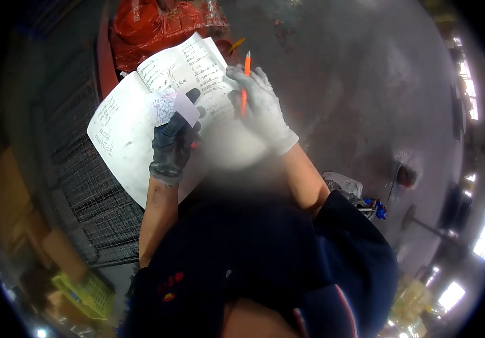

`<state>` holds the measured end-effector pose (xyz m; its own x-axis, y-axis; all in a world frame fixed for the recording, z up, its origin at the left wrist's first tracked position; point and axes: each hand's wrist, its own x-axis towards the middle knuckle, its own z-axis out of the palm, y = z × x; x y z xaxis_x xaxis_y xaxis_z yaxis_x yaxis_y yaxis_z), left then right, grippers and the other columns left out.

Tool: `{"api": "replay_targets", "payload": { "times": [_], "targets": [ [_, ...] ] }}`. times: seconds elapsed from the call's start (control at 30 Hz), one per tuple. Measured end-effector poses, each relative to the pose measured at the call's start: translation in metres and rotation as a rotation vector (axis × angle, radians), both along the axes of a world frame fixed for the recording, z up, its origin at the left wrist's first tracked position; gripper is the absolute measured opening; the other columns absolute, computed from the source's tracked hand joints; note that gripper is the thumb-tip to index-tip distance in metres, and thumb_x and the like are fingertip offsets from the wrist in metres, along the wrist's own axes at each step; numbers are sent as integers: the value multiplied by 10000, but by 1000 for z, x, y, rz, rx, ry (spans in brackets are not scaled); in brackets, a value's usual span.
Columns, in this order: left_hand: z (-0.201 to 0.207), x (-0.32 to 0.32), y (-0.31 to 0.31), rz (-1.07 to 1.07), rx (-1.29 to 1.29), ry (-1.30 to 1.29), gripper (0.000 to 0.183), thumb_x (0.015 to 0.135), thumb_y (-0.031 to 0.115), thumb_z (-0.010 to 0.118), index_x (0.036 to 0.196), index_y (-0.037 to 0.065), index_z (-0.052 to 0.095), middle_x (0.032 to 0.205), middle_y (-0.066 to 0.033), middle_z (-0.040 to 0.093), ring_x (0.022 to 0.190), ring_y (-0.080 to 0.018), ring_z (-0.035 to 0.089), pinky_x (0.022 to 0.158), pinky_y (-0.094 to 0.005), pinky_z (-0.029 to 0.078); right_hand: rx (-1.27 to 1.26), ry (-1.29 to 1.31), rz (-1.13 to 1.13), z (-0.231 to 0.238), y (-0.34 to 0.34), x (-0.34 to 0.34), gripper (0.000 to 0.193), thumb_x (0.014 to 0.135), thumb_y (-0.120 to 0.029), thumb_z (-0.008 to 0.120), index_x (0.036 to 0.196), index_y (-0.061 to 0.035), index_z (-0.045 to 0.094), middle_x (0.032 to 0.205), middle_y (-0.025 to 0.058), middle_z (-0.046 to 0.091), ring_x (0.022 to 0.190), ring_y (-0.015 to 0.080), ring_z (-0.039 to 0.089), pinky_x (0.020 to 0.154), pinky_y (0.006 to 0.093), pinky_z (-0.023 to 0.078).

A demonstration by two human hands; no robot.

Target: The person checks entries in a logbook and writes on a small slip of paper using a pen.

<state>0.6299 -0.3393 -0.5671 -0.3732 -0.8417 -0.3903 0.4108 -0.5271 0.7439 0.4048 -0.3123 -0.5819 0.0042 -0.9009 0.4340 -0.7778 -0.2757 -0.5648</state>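
Note:
My left hand (173,147), in a dark grey glove, is closed on a small slip of paper (166,106) covered in handwriting, with one pale corner folded over. In my right hand (264,107), gloved in white, an orange pen (247,70) is gripped with its pointed tip upward. Beneath both hands lies a large open notebook (124,121) with handwritten lines on its white pages. The right hand rests over the notebook's right edge. A blurry patch hides the lower right of the page.
A red plastic bag (152,34) sits beyond the notebook. On the left is a black wire mesh rack (84,180), with a yellow-green plastic crate (87,296) at lower left. A grey bundle with blue bits (366,205) lies right of my elbow, on the dark floor (366,101).

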Motion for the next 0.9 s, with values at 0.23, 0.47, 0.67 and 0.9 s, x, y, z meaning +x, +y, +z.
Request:
{"api": "replay_targets", "payload": {
  "times": [0.23,0.47,0.67,0.9],
  "targets": [
    [-15,9,5,6,-59,228,764,927,384,697,1478,-66,419,765,-4,571,592,-79,427,585,-203,418,342,-661,-6,5,-14,-16,250,1054,-186,519,1276,-71,526,1222,102,666,1122,207,646,995,339,487],
    [31,55,23,-308,-426,924,234,955,93,616,1183,131,643,1428,-135,540,792,-82,622,698,-273,552,395,-1438,723,47,-1,14,386,1046,-308,513,1323,-42,468,1491,221,453,1431,296,422,1198,425,323],
    [125,90,40,-319,-766,1042,100,945,124,678,987,158,762,1132,-30,694,883,-223,724,790,-378,547,589,-1015,945,55,11,87,288,903,19,605,1181,-51,569,1443,155,556,1223,278,575,994,391,487],
    [80,62,28,-716,-541,1182,137,994,170,599,1087,119,684,1244,-169,619,539,-140,665,374,-251,498,255,-672,683,-1,19,73,272,887,15,643,1148,-40,588,1294,172,610,971,277,630,891,355,522]
  ]
}}
